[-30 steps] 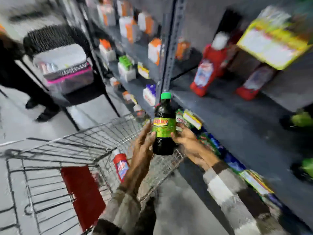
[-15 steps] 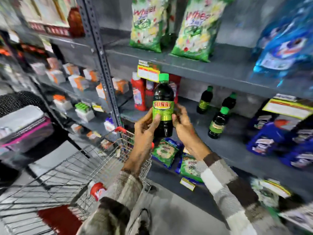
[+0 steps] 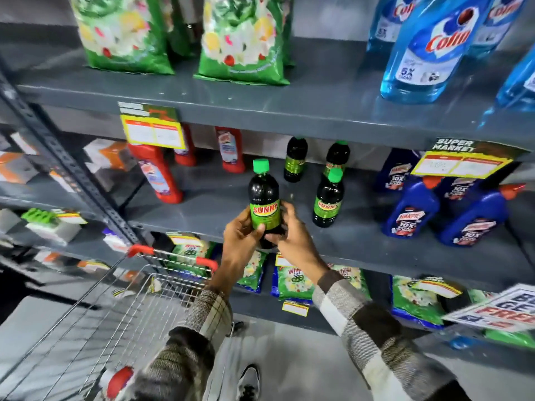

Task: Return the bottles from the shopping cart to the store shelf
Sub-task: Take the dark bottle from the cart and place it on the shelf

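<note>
A dark bottle [image 3: 264,198] with a green cap and a green "Sunny" label stands upright between both my hands, at the front edge of the grey middle shelf [image 3: 220,206]. My left hand [image 3: 241,237] grips its left side and my right hand [image 3: 293,237] its right side and base. Three matching dark bottles stand on that shelf: one close on the right [image 3: 328,198], two further back [image 3: 295,159] [image 3: 337,156]. The wire shopping cart [image 3: 121,308] is at lower left with a red-capped bottle [image 3: 117,382] lying in it.
Red bottles [image 3: 157,175] stand left on the same shelf, blue toilet-cleaner bottles [image 3: 411,209] right. The shelf above carries green detergent bags [image 3: 243,41] and blue glass-cleaner bottles [image 3: 428,47]. Green packets [image 3: 295,282] fill the shelf below. A slanted upright post [image 3: 72,169] stands left.
My view and both hands have moved closer to the middle shelf; the bottle I hold has travelled from above the cart up to the shelf's front edge.
</note>
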A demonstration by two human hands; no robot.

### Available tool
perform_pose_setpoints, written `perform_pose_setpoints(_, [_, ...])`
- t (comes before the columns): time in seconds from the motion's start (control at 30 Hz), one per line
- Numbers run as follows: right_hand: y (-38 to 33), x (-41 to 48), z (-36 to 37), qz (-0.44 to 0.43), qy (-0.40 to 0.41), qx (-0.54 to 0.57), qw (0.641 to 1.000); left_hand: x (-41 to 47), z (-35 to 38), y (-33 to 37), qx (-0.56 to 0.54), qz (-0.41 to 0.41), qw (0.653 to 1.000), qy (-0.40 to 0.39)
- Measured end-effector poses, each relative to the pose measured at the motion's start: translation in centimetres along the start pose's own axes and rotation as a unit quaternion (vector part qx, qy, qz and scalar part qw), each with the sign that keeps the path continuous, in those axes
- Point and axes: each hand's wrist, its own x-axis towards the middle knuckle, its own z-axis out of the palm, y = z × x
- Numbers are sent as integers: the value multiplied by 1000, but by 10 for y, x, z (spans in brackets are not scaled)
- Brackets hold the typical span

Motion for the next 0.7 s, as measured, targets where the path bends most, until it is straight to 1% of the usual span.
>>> perform_pose_setpoints(0.07, [16, 25, 5, 24, 43, -29, 998, 33, 9, -15, 47, 8, 999, -12])
perform_pose_setpoints(0.17, [47, 65, 11, 36, 101, -58, 993, 83, 23, -38, 82, 7, 996, -26])
perform_pose_setpoints(0.33, [80, 98, 19, 55, 149, -57, 986, 125, 37, -67, 124, 1, 992, -28])
perform_pose_setpoints(0.4, [83, 99, 19, 59, 156, -42, 985, 127, 39, -69, 133, 7, 991, -34])
perform_pose_setpoints(0.47, [84, 96, 19, 53, 160, -19, 986, 124, 41, -74, 166, 33, 985, -42])
perform_pose_setpoints(0.53, [81, 93, 19, 38, 167, -16, 985, 125, 43, -78, 136, 18, 989, -50])
perform_pose_setpoints(0.6, [79, 92, 19, 38, 166, -13, 985, 126, 43, -82, 130, 12, 990, -52])
perform_pose_setpoints(0.7, [79, 83, 25, 85, 155, -27, 984, 124, 37, -91, 153, 28, 984, -85])
